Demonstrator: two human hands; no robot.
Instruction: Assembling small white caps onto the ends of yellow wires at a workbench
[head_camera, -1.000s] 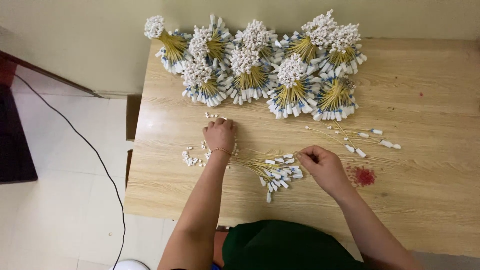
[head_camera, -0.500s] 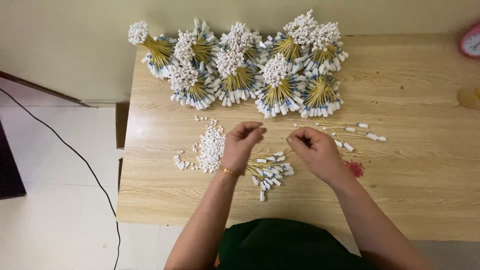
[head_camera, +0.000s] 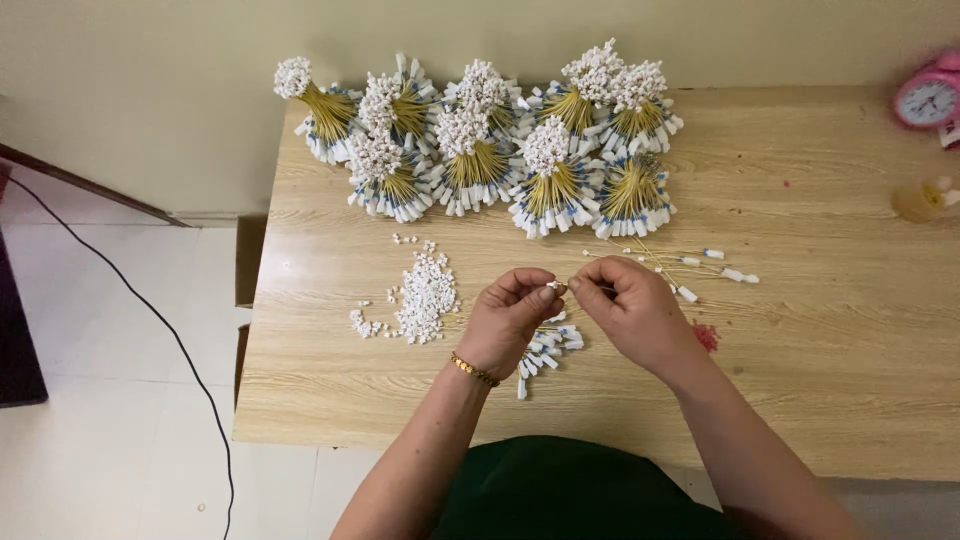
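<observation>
Hands above the table's (head_camera: 800, 400) near edge: left hand (head_camera: 510, 325) and right hand (head_camera: 635, 310) pinch one small white piece (head_camera: 553, 286) between fingertips; loose white pieces (head_camera: 425, 295) heaped toward the left edge.

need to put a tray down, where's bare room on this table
The widest bare patch is the right part of the table, below the clock and right of the loose sticks. A smaller one lies at the left front, below the bead pile. The back is crowded with bundles, and the middle holds the left hand and right hand.
</observation>
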